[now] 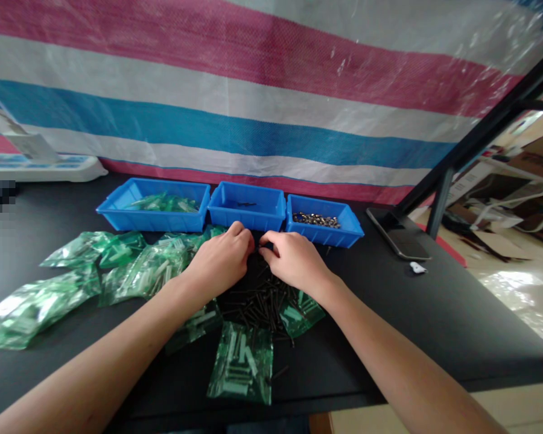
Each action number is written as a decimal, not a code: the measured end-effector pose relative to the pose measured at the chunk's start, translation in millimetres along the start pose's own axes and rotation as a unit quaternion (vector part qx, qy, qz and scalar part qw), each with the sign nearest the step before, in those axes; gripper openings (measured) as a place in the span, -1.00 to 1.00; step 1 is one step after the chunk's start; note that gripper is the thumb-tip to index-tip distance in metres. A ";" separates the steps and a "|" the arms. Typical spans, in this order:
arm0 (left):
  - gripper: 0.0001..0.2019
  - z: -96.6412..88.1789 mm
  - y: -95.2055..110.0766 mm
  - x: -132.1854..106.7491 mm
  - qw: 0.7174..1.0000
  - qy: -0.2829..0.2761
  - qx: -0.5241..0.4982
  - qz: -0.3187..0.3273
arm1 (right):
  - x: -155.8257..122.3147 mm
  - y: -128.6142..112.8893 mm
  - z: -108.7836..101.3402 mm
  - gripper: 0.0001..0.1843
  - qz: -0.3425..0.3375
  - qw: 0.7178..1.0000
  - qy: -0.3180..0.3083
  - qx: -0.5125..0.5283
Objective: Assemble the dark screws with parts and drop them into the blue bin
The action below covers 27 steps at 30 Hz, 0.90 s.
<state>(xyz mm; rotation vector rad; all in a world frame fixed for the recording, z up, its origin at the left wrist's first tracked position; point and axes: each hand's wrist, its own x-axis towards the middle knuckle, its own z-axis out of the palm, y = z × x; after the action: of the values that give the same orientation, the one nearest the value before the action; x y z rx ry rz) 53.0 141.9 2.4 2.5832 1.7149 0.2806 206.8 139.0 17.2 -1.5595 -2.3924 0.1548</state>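
Note:
My left hand (221, 256) and my right hand (296, 259) are close together in front of the middle blue bin (217, 214). The left fingers are curled closed, and the right thumb and forefinger pinch near them. What lies between the fingertips is too small and dark to make out. Below the hands spreads a pile of dark screws (262, 304). Beside that pile lie a small green bag of white plugs (301, 313) and, nearer the table edge, another green bag (241, 364) with white plugs and screws inside. The middle bin holds a few dark screws (247, 204).
Several filled green bags (40, 301) lie to the left. The left blue bin (113, 211) contains green bags; the right one (350, 232) holds small metal parts (317, 220). A phone (398, 234) and a white earbud (417, 267) rest at right. A power strip (79, 169) stands back left.

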 end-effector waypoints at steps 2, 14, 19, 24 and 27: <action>-0.78 -0.4 0.9 -0.1 1.000 0.003 -0.005 -0.005 | 0.3 0.1 1.0 -0.83 0.000 1.000 0.001 -0.002; -0.80 -5.3 -0.3 -0.2 0.999 -0.003 -0.054 -0.004 | 0.8 0.6 1.0 -0.84 0.004 1.000 0.012 0.018; -0.77 -7.0 -0.1 -0.1 0.998 -0.006 -0.068 0.003 | 1.2 0.8 2.0 -0.81 -0.014 0.999 0.018 0.026; -0.77 -7.6 -4.2 1.8 0.994 0.004 -0.103 0.017 | 1.1 -0.1 5.0 -0.82 -0.040 0.998 0.030 0.047; -0.77 -7.4 -7.3 3.2 0.993 0.007 -0.118 0.021 | 0.2 -2.5 6.1 -0.85 -0.030 0.998 0.033 0.050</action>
<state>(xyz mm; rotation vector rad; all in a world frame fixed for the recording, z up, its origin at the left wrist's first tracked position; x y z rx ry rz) 46.3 147.2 9.2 2.4537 1.5287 0.4722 202.8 138.5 12.0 -1.4235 -2.3397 0.2034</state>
